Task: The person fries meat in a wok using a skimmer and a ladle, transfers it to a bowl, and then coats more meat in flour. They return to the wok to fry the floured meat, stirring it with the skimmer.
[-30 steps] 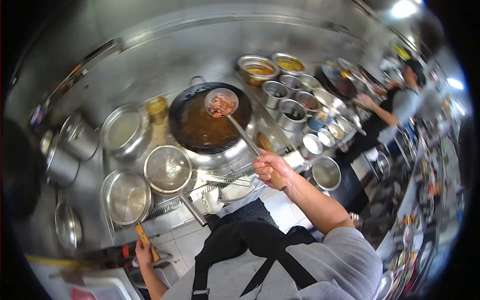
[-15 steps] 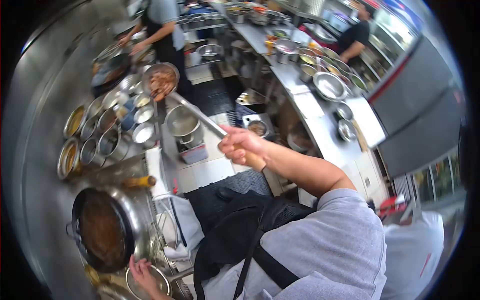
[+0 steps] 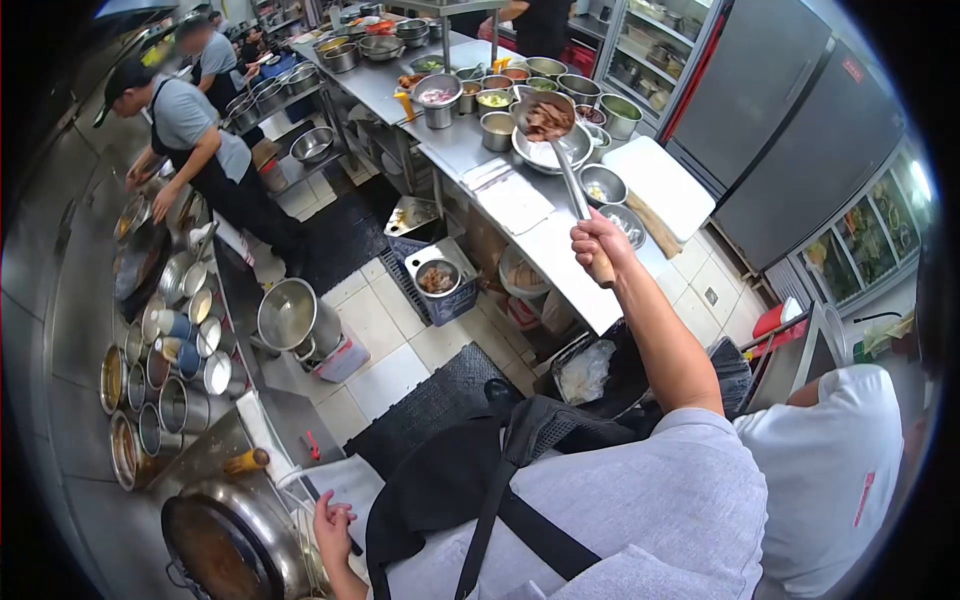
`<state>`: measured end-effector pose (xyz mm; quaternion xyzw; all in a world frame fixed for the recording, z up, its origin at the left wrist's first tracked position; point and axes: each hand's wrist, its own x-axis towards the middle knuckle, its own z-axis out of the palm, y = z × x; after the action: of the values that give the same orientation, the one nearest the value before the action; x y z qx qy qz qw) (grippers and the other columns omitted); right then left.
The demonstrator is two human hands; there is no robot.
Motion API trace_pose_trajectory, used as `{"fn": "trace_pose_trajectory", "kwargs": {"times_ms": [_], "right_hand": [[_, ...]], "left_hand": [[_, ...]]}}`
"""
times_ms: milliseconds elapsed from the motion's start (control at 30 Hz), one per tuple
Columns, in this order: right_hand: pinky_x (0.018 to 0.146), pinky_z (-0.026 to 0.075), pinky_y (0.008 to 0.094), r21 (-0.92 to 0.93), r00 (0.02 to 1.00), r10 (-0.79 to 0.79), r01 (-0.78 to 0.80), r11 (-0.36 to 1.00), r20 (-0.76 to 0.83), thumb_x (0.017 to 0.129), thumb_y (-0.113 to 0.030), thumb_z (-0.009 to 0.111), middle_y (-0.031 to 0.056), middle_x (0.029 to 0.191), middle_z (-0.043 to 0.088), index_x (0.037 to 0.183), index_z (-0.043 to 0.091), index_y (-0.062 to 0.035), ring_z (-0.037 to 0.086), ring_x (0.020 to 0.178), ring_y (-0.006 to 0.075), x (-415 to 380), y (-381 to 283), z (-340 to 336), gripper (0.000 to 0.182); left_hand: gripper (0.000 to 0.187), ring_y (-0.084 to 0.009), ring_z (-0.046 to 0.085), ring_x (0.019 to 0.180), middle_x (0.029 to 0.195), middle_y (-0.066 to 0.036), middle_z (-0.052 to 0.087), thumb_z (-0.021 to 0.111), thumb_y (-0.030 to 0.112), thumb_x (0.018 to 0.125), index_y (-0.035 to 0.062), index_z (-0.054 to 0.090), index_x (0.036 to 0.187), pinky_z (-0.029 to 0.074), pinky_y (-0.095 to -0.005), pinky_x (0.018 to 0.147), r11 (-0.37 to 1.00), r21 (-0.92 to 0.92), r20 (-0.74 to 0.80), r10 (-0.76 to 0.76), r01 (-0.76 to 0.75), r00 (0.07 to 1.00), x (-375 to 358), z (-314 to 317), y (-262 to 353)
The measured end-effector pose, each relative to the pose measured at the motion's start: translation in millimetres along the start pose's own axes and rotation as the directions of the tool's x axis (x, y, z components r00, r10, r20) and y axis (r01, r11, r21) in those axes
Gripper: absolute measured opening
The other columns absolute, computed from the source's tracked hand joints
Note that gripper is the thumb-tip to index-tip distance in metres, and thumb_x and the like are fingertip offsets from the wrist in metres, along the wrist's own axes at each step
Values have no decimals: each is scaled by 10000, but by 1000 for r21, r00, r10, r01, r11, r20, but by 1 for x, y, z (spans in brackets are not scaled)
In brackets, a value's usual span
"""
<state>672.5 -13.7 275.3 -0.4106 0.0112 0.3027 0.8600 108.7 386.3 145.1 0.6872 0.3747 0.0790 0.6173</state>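
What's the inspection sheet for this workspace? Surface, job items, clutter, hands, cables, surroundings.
Surface: steel table holds metal containers and a white board.
Job's things: ladle carrying browned food pieces; wok with brown liquid.
Clutter: metal pots crowded beyond the wok.
Hands: right hand grips ladle; left hand half-curled, hold unclear.
Cables: nothing seen.
Surroundings: co-worker at left; person in white shirt at right; grey doors behind table.

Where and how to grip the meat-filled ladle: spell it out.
Hold the ladle by its wooden handle end, probably best from the near side, fist wrapped around: the long shaft slants away, putting the meat well beyond the right hand.
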Motion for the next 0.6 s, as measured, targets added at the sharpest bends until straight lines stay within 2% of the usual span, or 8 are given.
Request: {"fn": "trace_pose_trajectory", "kwargs": {"times_ms": [100,200,333,400,433,500,533,600], "right_hand": [[410,409,262,-254,986,-90,52,966,-138,891,-19,490,28,707,460,1349,281,-181,444,490,86,21,-30,-46,528],[396,431,292,-547,962,-155,7,837,-225,841,-20,535,45,680,512,1503,196,-173,470,468,116,35,-48,-84,759],[389,433,307,-682,952,-163,-60,729,-258,822,8,525,55,688,533,1536,165,-152,495,461,125,46,-55,-132,816],[473,489,385,-862,935,-236,-121,492,-266,835,-28,525,132,754,611,1535,166,-148,565,493,223,54,-60,-162,795],[473,489,385,-856,930,-235,-133,500,-282,835,-28,525,132,754,611,1535,166,-148,565,493,223,58,-62,-181,795],[621,514,459,-996,849,-527,-68,-58,-28,852,-86,522,214,815,658,1534,167,-171,632,608,351,64,-68,-207,773],[621,514,459,-996,851,-523,-80,-46,-45,852,-86,522,214,815,658,1534,167,-171,632,608,351,64,-73,-214,773],[730,500,498,-956,823,-499,-292,36,-270,865,-138,520,245,844,668,1538,159,-209,645,734,427,49,-102,-189,767]], "left_hand": [[391,-125,628,695,891,-101,666,524,21,942,11,470,1329,490,-242,638,993,98,24,-61,59,998,28,51,10],[389,-118,624,673,880,-97,674,532,28,943,12,471,1327,472,-235,606,979,184,104,-104,83,989,66,94,24],[390,-125,640,694,895,-105,678,543,40,948,8,468,1329,471,-241,594,972,219,174,-124,84,977,117,138,56],[403,-137,648,705,900,-110,677,545,36,947,11,461,1340,489,-252,618,977,194,179,-123,87,976,143,149,61],[410,-141,650,713,906,-112,677,543,33,945,13,458,1345,499,-257,635,979,187,179,-118,84,977,156,157,70],[424,-151,653,736,922,-120,677,531,27,941,10,448,1356,522,-272,682,972,216,189,-131,89,973,178,179,97],[424,-151,653,736,922,-120,677,531,27,941,10,448,1356,522,-272,682,968,230,193,-143,96,971,189,192,108],[397,-153,651,730,913,-112,675,534,70,959,39,459,1348,533,-277,669,962,274,359,-87,-16,929,219,225,127]]}}
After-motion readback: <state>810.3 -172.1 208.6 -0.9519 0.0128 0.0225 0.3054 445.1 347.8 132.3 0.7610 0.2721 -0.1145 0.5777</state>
